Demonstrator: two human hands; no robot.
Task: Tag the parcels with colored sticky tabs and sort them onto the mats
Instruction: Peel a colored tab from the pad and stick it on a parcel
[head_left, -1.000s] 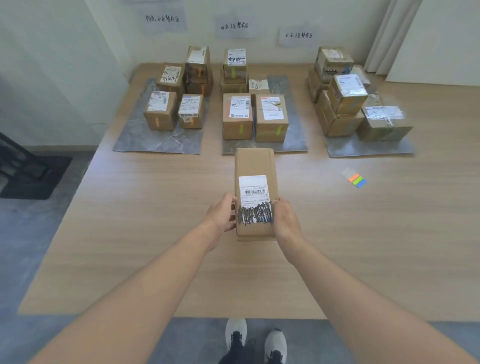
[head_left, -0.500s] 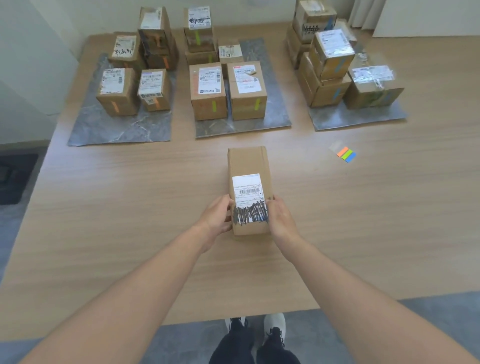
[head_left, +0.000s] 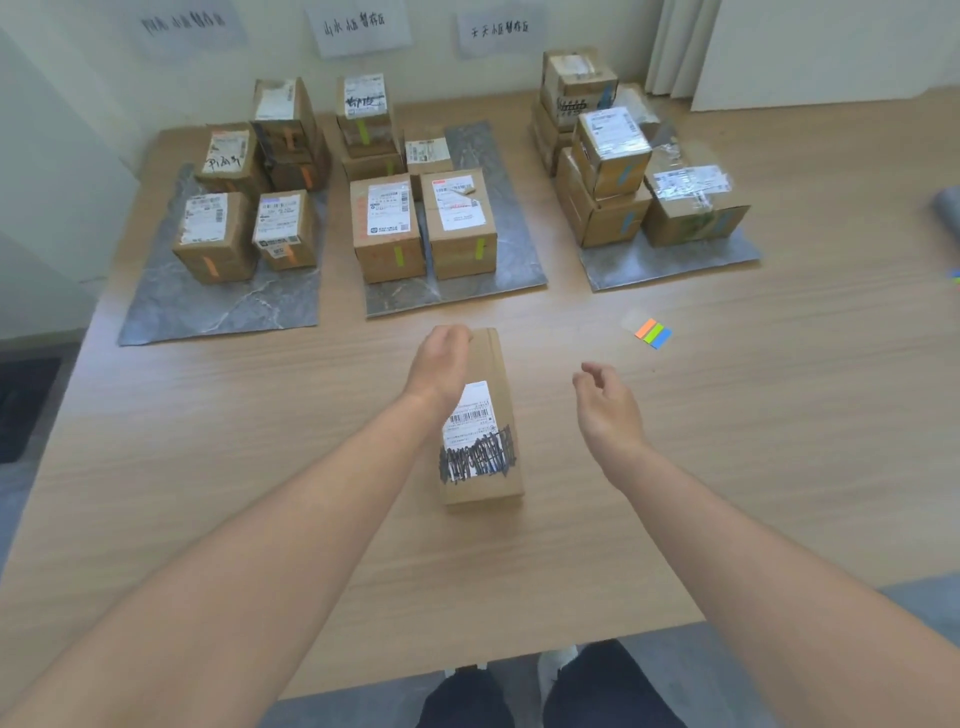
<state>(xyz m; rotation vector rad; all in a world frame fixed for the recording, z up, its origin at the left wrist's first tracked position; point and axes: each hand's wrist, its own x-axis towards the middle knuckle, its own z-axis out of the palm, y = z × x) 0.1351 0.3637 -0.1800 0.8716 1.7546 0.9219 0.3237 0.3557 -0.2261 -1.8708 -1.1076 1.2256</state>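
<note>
Three mats (head_left: 218, 306), perhaps thirteen boxes (head_left: 387, 228), parcel (head_left: 491, 364) held

Light wood table (head_left: 779, 467) takes up most of the view. Three handwritten paper signs are stuck on the far wall: left sign (head_left: 187, 23), middle sign (head_left: 356, 23), right sign (head_left: 498, 28). Pale curtain (head_left: 675, 47) hangs far right, and there's grey floor (head_left: 21, 509) on the left.

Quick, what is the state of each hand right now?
Left hand: grips the parcel at its far end.
Right hand: open, holds nothing.
</note>
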